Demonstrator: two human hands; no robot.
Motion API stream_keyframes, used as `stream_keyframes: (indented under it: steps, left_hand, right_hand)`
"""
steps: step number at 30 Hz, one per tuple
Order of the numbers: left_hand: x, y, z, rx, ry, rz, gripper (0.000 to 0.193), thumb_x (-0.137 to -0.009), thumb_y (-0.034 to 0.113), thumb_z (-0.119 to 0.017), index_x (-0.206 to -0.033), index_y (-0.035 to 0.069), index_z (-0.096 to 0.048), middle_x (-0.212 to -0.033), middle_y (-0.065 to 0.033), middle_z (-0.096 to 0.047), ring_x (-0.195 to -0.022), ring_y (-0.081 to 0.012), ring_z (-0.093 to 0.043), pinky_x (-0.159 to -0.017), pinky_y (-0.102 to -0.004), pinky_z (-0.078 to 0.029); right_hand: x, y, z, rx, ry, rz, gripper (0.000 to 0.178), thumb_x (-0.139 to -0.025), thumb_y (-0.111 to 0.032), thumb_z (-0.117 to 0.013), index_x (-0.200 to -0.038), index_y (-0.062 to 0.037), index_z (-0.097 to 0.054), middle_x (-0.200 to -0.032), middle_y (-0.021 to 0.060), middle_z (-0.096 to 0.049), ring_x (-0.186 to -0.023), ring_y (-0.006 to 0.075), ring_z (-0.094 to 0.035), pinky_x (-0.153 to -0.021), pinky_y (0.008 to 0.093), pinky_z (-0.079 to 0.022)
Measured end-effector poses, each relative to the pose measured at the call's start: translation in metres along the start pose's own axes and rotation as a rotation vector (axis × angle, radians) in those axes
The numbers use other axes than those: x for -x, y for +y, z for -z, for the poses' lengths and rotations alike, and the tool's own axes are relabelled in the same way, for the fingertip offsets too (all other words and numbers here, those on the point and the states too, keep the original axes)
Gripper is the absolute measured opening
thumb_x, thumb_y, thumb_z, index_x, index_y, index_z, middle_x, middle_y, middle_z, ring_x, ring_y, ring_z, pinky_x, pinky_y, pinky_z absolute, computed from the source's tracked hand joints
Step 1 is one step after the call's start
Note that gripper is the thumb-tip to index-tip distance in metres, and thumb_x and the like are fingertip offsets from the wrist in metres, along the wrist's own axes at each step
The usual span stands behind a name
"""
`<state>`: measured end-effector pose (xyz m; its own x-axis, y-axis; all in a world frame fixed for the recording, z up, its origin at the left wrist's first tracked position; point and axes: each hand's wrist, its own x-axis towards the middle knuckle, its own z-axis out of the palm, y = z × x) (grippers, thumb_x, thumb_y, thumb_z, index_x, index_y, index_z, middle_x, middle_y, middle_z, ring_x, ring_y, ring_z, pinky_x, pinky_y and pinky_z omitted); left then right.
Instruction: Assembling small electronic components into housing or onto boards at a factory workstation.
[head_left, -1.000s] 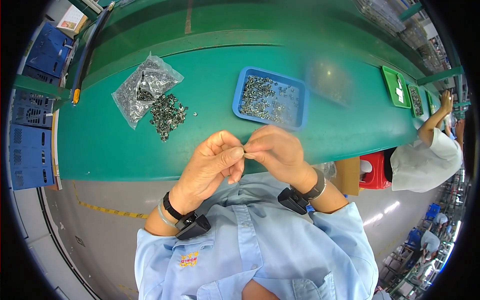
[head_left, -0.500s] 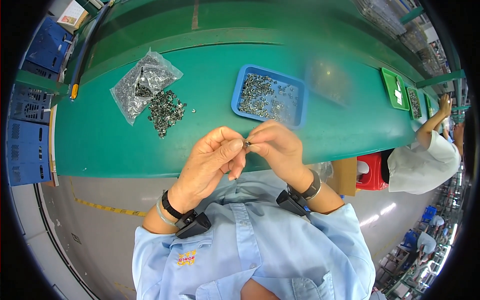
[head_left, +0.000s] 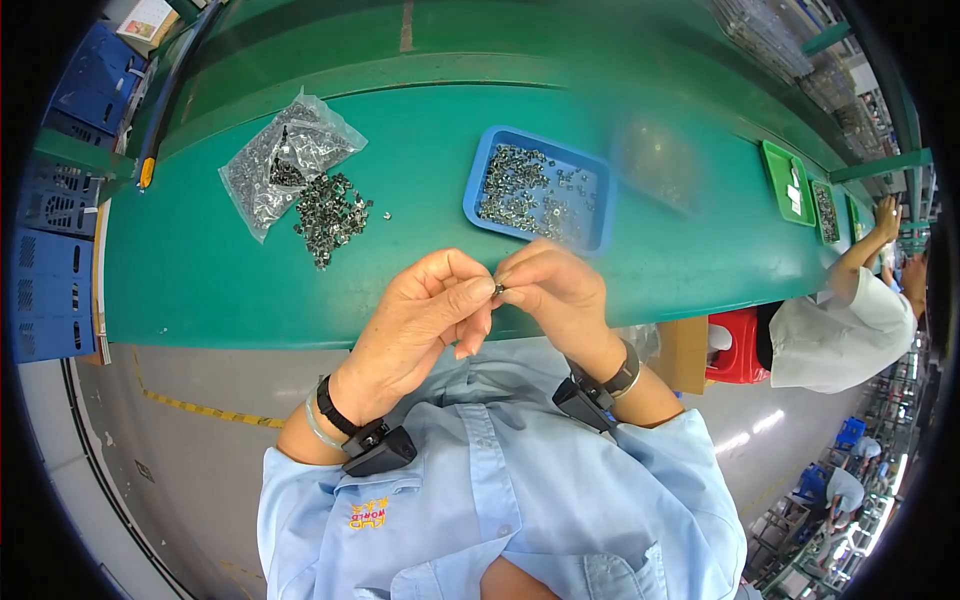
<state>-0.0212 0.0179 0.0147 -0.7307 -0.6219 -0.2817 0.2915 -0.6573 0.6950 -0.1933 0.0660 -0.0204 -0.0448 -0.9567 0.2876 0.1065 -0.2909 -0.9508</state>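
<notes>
My left hand (head_left: 430,305) and my right hand (head_left: 555,295) meet over the near edge of the green table (head_left: 250,310). Between their fingertips they pinch a small dark metal part (head_left: 498,290), too small to tell its exact kind. Past my right hand lies a blue tray (head_left: 607,220) with many small shiny metal parts in it. Farther left, a pile of small dark and silvery metal parts (head_left: 330,220) spreads beside a clear plastic bag (head_left: 270,155) holding more of them. One loose part (head_left: 387,216) lies just right of the pile.
Blue crates (head_left: 55,295) stack up at the left. A green tray (head_left: 788,180) sits at the table's far right, near a co-worker in a pale shirt (head_left: 845,335). A red stool (head_left: 735,345) and a cardboard box (head_left: 683,355) stand by the right-hand table edge.
The view has shifted slightly. Both hands keep the same pinch on the small metal part, with hardly any movement.
</notes>
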Motion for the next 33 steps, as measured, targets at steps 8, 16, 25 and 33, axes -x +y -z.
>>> stream_keyframes:
  steps: [8, 16, 25, 33]
  left_hand:
    - [0.0004, 0.0014, 0.0008, -0.015, 0.000, 0.022, 0.014, -0.092, 0.017, -0.056, -0.088, 0.004, -0.054, -0.072, -0.0046, -0.059, -0.056, -0.0086, -0.054, -0.046, -0.0207, -0.040]
    - [0.0015, -0.0019, 0.0003, -0.081, 0.090, -0.032, 0.013, -0.092, 0.017, -0.055, -0.090, 0.004, -0.054, -0.070, -0.0044, -0.059, -0.055, -0.0092, -0.054, -0.046, -0.0205, -0.040]
    - [0.0009, -0.0026, 0.0027, -0.075, 0.103, -0.031, 0.012, -0.092, 0.016, -0.056, -0.091, 0.004, -0.054, -0.070, -0.0041, -0.058, -0.055, -0.0097, -0.053, -0.046, -0.0211, -0.040]
    - [0.0010, -0.0012, 0.0024, -0.006, 0.086, 0.003, 0.013, -0.091, 0.017, -0.056, -0.091, 0.005, -0.054, -0.069, -0.0037, -0.057, -0.055, -0.0104, -0.052, -0.047, -0.0221, -0.039]
  right_hand:
    - [-0.0051, -0.0011, 0.0040, 0.160, -0.039, 0.123, 0.011, -0.077, -0.003, -0.069, -0.087, -0.0055, -0.064, -0.082, 0.0055, -0.062, -0.073, 0.0148, -0.060, -0.060, 0.0255, -0.049]
    - [-0.0090, -0.0093, 0.0041, 0.499, -0.066, 0.259, 0.015, -0.073, -0.002, -0.071, -0.085, -0.0049, -0.063, -0.081, 0.0071, -0.062, -0.072, 0.0206, -0.061, -0.060, 0.0290, -0.049]
    - [-0.0076, -0.0077, 0.0024, 0.535, -0.068, 0.268, 0.017, -0.070, 0.001, -0.071, -0.085, -0.0034, -0.063, -0.083, 0.0096, -0.063, -0.076, 0.0248, -0.062, -0.066, 0.0325, -0.050]
    - [-0.0084, -0.0094, 0.0011, 0.511, -0.057, 0.209, 0.015, -0.072, -0.001, -0.071, -0.084, -0.0037, -0.064, -0.082, 0.0093, -0.063, -0.077, 0.0246, -0.062, -0.069, 0.0329, -0.051]
